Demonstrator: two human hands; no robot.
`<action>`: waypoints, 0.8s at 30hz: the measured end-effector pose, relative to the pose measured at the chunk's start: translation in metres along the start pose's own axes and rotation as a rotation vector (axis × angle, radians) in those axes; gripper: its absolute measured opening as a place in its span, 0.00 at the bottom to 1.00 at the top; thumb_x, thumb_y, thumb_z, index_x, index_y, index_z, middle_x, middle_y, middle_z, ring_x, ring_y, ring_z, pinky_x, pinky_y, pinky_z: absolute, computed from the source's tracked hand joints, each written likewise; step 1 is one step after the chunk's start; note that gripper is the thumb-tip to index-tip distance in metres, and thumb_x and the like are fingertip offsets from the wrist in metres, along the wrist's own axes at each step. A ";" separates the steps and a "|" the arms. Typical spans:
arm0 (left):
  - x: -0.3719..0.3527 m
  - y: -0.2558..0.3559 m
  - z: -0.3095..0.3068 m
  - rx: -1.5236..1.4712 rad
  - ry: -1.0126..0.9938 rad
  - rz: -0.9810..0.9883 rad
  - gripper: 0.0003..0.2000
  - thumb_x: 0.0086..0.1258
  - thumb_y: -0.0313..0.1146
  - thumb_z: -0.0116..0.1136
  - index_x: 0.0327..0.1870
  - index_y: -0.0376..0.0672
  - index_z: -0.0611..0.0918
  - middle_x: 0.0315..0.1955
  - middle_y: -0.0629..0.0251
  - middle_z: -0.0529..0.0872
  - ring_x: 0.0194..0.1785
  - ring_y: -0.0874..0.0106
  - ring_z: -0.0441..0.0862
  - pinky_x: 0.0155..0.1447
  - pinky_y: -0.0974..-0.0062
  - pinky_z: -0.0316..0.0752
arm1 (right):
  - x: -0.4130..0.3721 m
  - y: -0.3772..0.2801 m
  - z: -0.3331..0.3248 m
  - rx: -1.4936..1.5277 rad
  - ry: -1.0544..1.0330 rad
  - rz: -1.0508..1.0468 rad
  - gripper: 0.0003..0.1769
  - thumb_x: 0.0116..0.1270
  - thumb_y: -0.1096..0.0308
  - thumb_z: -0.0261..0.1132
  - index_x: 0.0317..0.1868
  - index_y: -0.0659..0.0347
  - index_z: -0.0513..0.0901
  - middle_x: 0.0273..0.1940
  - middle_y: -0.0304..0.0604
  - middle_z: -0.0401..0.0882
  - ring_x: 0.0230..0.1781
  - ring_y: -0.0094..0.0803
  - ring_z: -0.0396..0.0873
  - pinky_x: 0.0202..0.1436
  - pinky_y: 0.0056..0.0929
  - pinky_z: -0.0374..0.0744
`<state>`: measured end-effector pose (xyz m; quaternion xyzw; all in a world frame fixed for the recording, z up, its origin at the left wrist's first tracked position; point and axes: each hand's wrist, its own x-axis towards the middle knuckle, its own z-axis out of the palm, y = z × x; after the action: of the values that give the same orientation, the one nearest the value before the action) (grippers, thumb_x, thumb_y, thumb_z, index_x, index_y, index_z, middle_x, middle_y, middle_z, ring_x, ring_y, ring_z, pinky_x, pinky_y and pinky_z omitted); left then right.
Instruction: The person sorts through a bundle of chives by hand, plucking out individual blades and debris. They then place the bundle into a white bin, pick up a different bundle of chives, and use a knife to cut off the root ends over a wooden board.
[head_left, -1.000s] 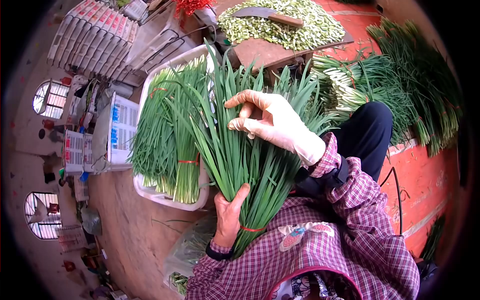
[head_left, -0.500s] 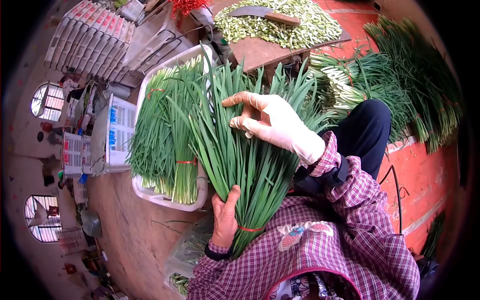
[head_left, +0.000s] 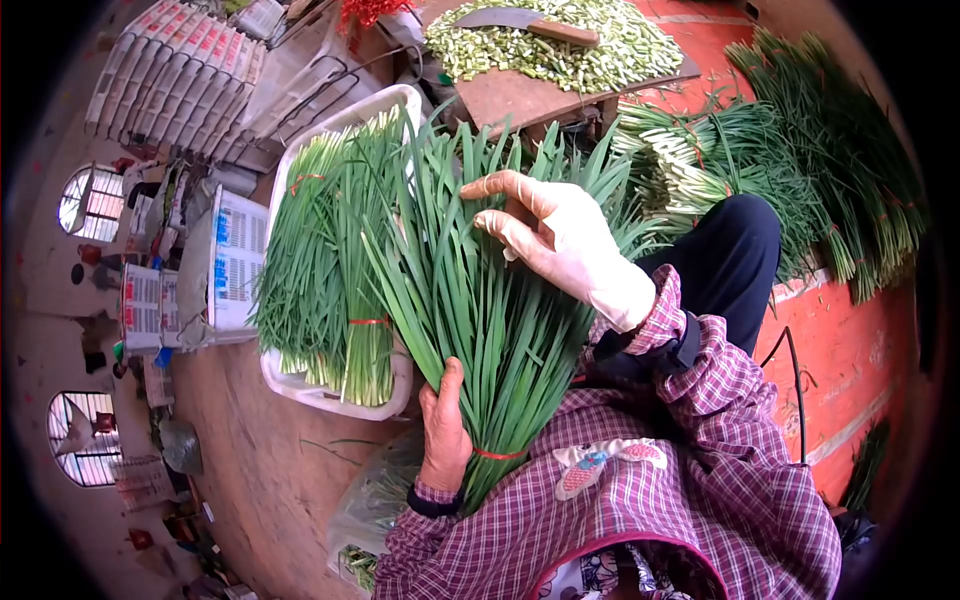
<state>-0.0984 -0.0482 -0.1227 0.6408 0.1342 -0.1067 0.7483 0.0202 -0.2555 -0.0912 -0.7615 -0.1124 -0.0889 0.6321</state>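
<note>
Left hand (head_left: 445, 425) clasps chive bundle (head_left: 480, 300); right hand (head_left: 555, 235) fingers leaves.

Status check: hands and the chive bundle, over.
Left hand gripping chive bundle near its red band. Right hand, gloved, on the leaf tops. Tray of tied bundles close alongside, not blocking.

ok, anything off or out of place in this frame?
Nothing spilled or broken. Two small oddities: the right hand, on the leaves of the chive bundle, wears a pale glove while the left hand gripping its base is bare; and the cleaver lies on top of the chopped stems, not beside them.
</note>
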 end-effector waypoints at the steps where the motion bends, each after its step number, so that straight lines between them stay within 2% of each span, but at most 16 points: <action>1: 0.001 -0.002 -0.001 0.060 0.028 0.015 0.21 0.80 0.42 0.46 0.61 0.33 0.74 0.53 0.62 0.81 0.53 0.74 0.80 0.57 0.73 0.76 | -0.002 -0.002 -0.003 0.024 0.044 0.002 0.12 0.69 0.63 0.65 0.50 0.54 0.83 0.22 0.38 0.81 0.22 0.24 0.81 0.29 0.25 0.77; 2: 0.001 -0.003 -0.003 0.059 0.028 0.014 0.21 0.80 0.42 0.46 0.61 0.33 0.74 0.53 0.62 0.81 0.53 0.74 0.80 0.57 0.73 0.76 | -0.004 -0.004 -0.002 0.085 0.120 -0.040 0.11 0.68 0.66 0.66 0.49 0.57 0.82 0.23 0.38 0.79 0.21 0.22 0.79 0.28 0.24 0.76; 4: 0.000 -0.004 -0.008 0.199 -0.065 0.099 0.21 0.80 0.42 0.46 0.61 0.33 0.74 0.53 0.62 0.81 0.54 0.75 0.80 0.57 0.73 0.76 | -0.010 -0.010 -0.006 0.135 0.124 0.003 0.10 0.68 0.68 0.66 0.47 0.59 0.83 0.25 0.37 0.80 0.21 0.21 0.78 0.28 0.22 0.75; 8: 0.002 -0.007 -0.007 0.161 0.010 0.023 0.21 0.79 0.42 0.48 0.61 0.34 0.74 0.53 0.62 0.81 0.53 0.74 0.80 0.57 0.74 0.76 | -0.020 -0.006 -0.002 0.135 0.079 -0.024 0.07 0.69 0.70 0.64 0.44 0.61 0.84 0.28 0.38 0.80 0.23 0.19 0.77 0.29 0.21 0.76; 11: 0.001 -0.005 -0.002 0.054 0.055 0.014 0.21 0.78 0.41 0.51 0.61 0.34 0.74 0.53 0.63 0.81 0.52 0.74 0.80 0.56 0.74 0.76 | -0.021 -0.002 -0.004 0.373 0.073 0.140 0.09 0.71 0.70 0.62 0.45 0.66 0.83 0.30 0.35 0.81 0.24 0.17 0.74 0.31 0.19 0.76; 14: 0.001 -0.006 -0.002 -0.007 0.077 -0.015 0.21 0.77 0.41 0.53 0.62 0.34 0.73 0.54 0.63 0.81 0.53 0.73 0.80 0.56 0.74 0.76 | -0.015 0.003 -0.005 0.373 0.067 0.122 0.10 0.71 0.69 0.62 0.46 0.66 0.83 0.30 0.34 0.81 0.25 0.16 0.73 0.31 0.19 0.75; 20: 0.000 0.001 0.007 -0.002 0.023 0.018 0.19 0.76 0.38 0.53 0.62 0.36 0.74 0.53 0.64 0.81 0.54 0.74 0.79 0.57 0.74 0.75 | -0.004 0.013 0.006 0.254 0.011 0.094 0.10 0.67 0.64 0.66 0.40 0.63 0.85 0.25 0.36 0.83 0.22 0.18 0.80 0.29 0.19 0.76; 22: -0.001 0.004 0.012 0.050 0.018 0.128 0.16 0.76 0.37 0.53 0.53 0.33 0.80 0.44 0.64 0.84 0.45 0.76 0.79 0.50 0.76 0.73 | -0.004 0.019 0.010 0.213 0.008 0.057 0.09 0.67 0.65 0.65 0.39 0.64 0.85 0.25 0.36 0.83 0.23 0.18 0.80 0.29 0.19 0.76; 24: 0.000 0.001 0.005 0.057 -0.015 0.103 0.16 0.76 0.36 0.53 0.56 0.35 0.78 0.47 0.65 0.83 0.48 0.77 0.79 0.53 0.76 0.73 | -0.005 0.019 0.014 0.243 0.027 0.070 0.09 0.67 0.67 0.64 0.38 0.64 0.85 0.25 0.36 0.83 0.22 0.17 0.79 0.28 0.20 0.76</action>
<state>-0.0977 -0.0534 -0.1212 0.6670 0.0922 -0.0766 0.7354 0.0209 -0.2453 -0.1127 -0.6813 -0.0872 -0.0629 0.7240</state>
